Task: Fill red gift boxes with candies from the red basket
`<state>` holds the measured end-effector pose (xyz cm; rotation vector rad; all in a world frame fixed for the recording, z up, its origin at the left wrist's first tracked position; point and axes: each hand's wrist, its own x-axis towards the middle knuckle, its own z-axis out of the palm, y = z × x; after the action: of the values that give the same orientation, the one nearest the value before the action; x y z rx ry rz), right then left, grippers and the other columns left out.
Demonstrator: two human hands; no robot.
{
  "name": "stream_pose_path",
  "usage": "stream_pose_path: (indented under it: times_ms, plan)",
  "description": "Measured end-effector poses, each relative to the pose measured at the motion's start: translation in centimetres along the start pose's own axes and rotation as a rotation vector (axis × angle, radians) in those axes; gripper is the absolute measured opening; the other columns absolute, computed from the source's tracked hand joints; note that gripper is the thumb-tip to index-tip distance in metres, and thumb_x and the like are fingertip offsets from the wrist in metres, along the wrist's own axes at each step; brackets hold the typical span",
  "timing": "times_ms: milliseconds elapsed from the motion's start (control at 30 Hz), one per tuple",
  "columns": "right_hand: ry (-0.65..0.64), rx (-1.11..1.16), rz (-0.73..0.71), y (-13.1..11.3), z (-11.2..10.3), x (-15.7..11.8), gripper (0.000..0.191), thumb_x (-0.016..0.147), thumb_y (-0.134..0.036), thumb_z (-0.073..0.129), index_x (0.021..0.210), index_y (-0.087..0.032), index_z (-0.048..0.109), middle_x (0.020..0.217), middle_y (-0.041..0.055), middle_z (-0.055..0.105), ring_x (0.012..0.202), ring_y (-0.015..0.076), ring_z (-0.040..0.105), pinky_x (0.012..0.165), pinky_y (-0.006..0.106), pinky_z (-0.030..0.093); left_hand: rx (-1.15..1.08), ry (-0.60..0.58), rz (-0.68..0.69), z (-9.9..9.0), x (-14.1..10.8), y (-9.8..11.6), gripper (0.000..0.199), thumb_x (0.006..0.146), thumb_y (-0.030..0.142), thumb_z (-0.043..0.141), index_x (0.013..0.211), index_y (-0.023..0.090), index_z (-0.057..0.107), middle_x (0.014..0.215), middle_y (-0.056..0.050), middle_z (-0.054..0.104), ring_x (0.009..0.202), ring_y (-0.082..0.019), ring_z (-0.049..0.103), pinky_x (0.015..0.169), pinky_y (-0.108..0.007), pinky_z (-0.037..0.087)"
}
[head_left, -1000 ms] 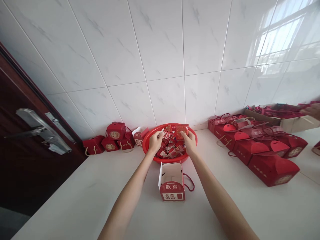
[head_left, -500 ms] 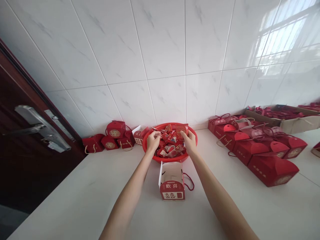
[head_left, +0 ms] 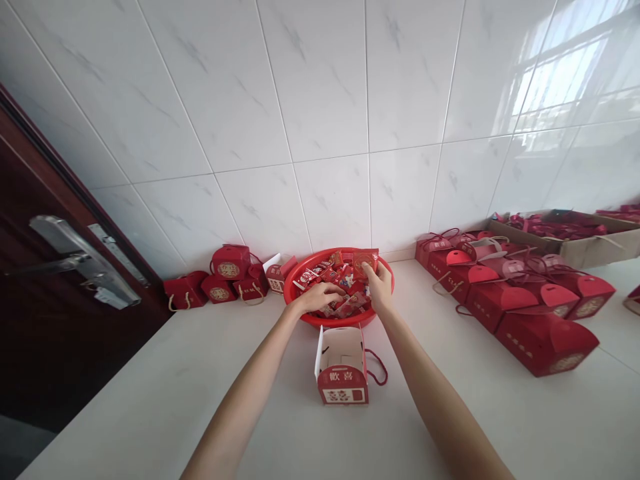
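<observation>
A white, smooth-topped counter (head_left: 165, 380) spans the lower frame. On it lie a round red plastic basin (head_left: 289, 293) at centre, an open red-and-white cardboard box (head_left: 344, 387) just below, small red cardboard boxes (head_left: 227, 270) left of centre, rows of red cardboard boxes (head_left: 540, 333) and a brown open carton (head_left: 590, 250) at right.

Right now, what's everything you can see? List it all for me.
Wall: one, white tiles, behind
Door: one, dark red, left
Table: one, white, below
Basin: one, red, centre
Wrapped pieces: many, mostly red, in basin
Packet: one, red, above basin
Open boxes: two, red-and-white, before and left of basin
Closed boxes: four, red, near door
More boxes: many, red, right
Carton: one, brown, far right
Left hand: one, bare, among pieces
Right hand: one, bare, pinching packet
</observation>
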<state>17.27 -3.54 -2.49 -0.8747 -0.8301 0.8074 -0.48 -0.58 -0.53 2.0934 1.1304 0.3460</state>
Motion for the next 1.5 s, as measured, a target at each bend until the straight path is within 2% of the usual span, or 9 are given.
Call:
stream_pose_path:
  times_ms: [133,300,467,667,833,933,1067,1133,1500]
  plan:
    - [0.001,0.008,0.001,-0.3,0.0,-0.1,0.026,0.073,-0.044,0.064,0.071,-0.019,0.056,0.069,-0.0016,0.058,0.064,0.0141,0.049,0.060,0.026,0.042,0.065,-0.040,0.051,0.1,-0.1,0.0,0.048,0.067,0.043,0.078,0.110,0.021,0.075,0.122,-0.006,0.070,0.110,-0.027,0.063,0.095,-0.031,0.047]
    - [0.018,0.004,-0.009,0.0,-0.1,0.0,0.026,0.074,-0.044,0.064,0.071,-0.020,0.054,0.066,-0.0030,0.054,0.062,0.0131,0.047,0.058,0.025,0.042,0.207,0.008,0.149,0.5,0.4,-0.2,0.019,0.068,0.036,0.077,0.076,0.019,0.078,0.098,-0.005,0.071,0.087,-0.022,0.065,0.080,-0.027,0.048]
    - [0.014,0.022,0.012,0.3,-0.1,0.0,0.025,0.076,-0.044,0.062,0.074,-0.020,0.055,0.067,-0.0019,0.056,0.062,0.0138,0.049,0.056,0.026,0.042,0.238,0.269,0.124,-0.2,1.3,-1.2,0.020,0.075,0.037,0.072,0.068,0.018,0.073,0.080,-0.003,0.072,0.076,-0.021,0.065,0.072,-0.027,0.048]
    - [0.024,0.028,0.012,-0.2,0.1,-0.1,0.025,0.073,-0.043,0.063,0.072,-0.020,0.055,0.067,-0.0017,0.057,0.063,0.0136,0.049,0.058,0.026,0.044,0.277,0.638,-0.006,-2.9,1.6,-3.2,0.019,0.084,0.028,0.061,0.093,0.016,0.071,0.098,-0.011,0.074,0.095,-0.028,0.067,0.087,-0.039,0.051]
    - [0.028,0.020,0.022,-0.5,0.1,-0.2,0.025,0.073,-0.043,0.064,0.070,-0.020,0.055,0.066,-0.0021,0.056,0.063,0.0134,0.049,0.059,0.026,0.043,0.283,0.753,-0.031,-2.9,0.7,-3.7,0.043,0.076,0.022,0.069,0.119,0.016,0.065,0.118,-0.015,0.068,0.111,-0.031,0.064,0.098,-0.044,0.049]
    - [0.016,0.028,0.026,-0.4,0.1,-0.2,0.025,0.073,-0.043,0.064,0.071,-0.020,0.055,0.066,-0.0025,0.056,0.061,0.0131,0.048,0.059,0.026,0.043,0.262,0.669,0.041,-2.2,-0.1,-3.0,0.032,0.077,0.022,0.067,0.108,0.019,0.071,0.113,-0.010,0.071,0.107,-0.026,0.066,0.098,-0.038,0.051]
    - [0.007,0.041,0.033,-0.4,0.1,-0.2,0.025,0.074,-0.043,0.064,0.070,-0.020,0.053,0.066,-0.0020,0.056,0.060,0.0130,0.048,0.058,0.026,0.043,0.214,0.031,0.117,-1.7,-1.0,-1.6,0.027,0.070,0.019,0.068,0.096,0.021,0.077,0.103,-0.004,0.076,0.097,-0.023,0.070,0.089,-0.028,0.053]
    - [0.005,0.030,0.025,-0.5,0.1,-0.3,0.025,0.073,-0.043,0.064,0.069,-0.021,0.053,0.065,-0.0021,0.055,0.060,0.0130,0.047,0.057,0.026,0.043,0.256,-0.127,0.114,-1.5,-1.3,-1.0,0.040,0.064,0.015,0.069,0.102,0.022,0.078,0.111,-0.004,0.075,0.102,-0.024,0.069,0.091,-0.027,0.051]
    - [-0.008,0.017,0.018,-0.6,0.1,-0.4,0.026,0.073,-0.043,0.064,0.069,-0.021,0.052,0.064,-0.0027,0.054,0.060,0.0128,0.047,0.056,0.025,0.041,0.507,0.322,-0.128,-1.0,0.8,-0.6,0.036,0.081,0.032,0.069,0.115,0.020,0.066,0.115,-0.013,0.071,0.113,-0.034,0.063,0.086,-0.035,0.048]
